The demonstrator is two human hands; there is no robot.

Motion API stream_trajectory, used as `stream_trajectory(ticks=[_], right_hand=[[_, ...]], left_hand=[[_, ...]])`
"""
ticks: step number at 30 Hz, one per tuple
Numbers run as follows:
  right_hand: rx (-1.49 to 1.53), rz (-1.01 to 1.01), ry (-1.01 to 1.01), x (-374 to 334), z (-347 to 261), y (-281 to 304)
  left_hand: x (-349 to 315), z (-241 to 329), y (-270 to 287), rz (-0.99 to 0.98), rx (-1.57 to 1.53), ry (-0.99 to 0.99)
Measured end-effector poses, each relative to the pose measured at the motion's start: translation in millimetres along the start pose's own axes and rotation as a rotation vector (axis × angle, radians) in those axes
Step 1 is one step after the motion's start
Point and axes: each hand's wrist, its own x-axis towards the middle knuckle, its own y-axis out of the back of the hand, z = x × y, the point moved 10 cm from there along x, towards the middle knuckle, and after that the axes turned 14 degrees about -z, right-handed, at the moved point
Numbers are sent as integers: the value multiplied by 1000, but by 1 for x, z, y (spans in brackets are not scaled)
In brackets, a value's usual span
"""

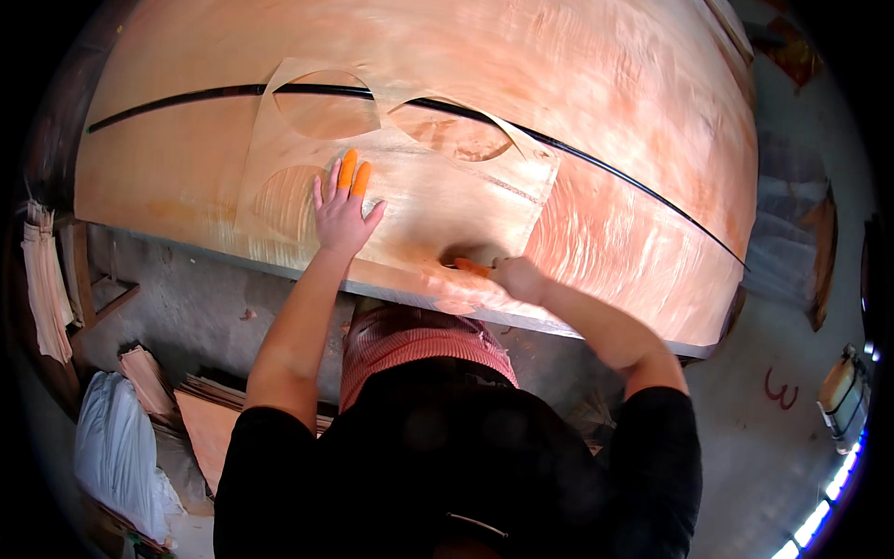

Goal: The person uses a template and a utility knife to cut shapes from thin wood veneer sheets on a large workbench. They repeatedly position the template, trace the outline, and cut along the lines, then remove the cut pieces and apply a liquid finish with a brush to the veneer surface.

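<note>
A thin, pale wood veneer sheet (438, 200) lies on a large veneer-topped table, with large rounded cut-outs along its far and left parts. My left hand (345, 216) presses flat on the sheet beside the left cut-out (287, 203), fingers spread. Orange covers sit on two of its fingers. Near the table's front edge, my right hand (518, 279) is closed, with something orange (472, 267) at its fingertips. Whether this is a finger cover or a tool's handle I cannot tell. A dark patch (466, 253) shows on the sheet just beyond the fingertips.
A long black strip (633, 177) crosses the table and passes beneath the veneer sheet. Below on the left are a white plastic bag (116, 447) and leaning wood sheets (207, 424). A strapped bundle (843, 401) stands on the floor at far right.
</note>
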Motion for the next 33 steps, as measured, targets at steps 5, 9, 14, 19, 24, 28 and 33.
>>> stream_trajectory(ticks=[5,9,14,19,24,28,33], right_hand=[[-209,-190,-46,-37,68,29],[25,-208,-173,-51,98,50],[-128,-14,11,-17,42,96],[-206,250,230,41,-10,162],[-196,173,223,77,-25,184],[-137,158,182,98,-12,182],[-139,154,157,102,-12,184]], left_hand=[[4,2,-1,-54,42,21],[1,-3,-2,-45,11,21],[-1,-7,1,-13,-24,17],[-4,-8,8,-33,-80,8],[-6,-8,17,27,-171,-23],[-6,-9,15,27,-175,-21],[-6,-10,15,43,-180,-28]])
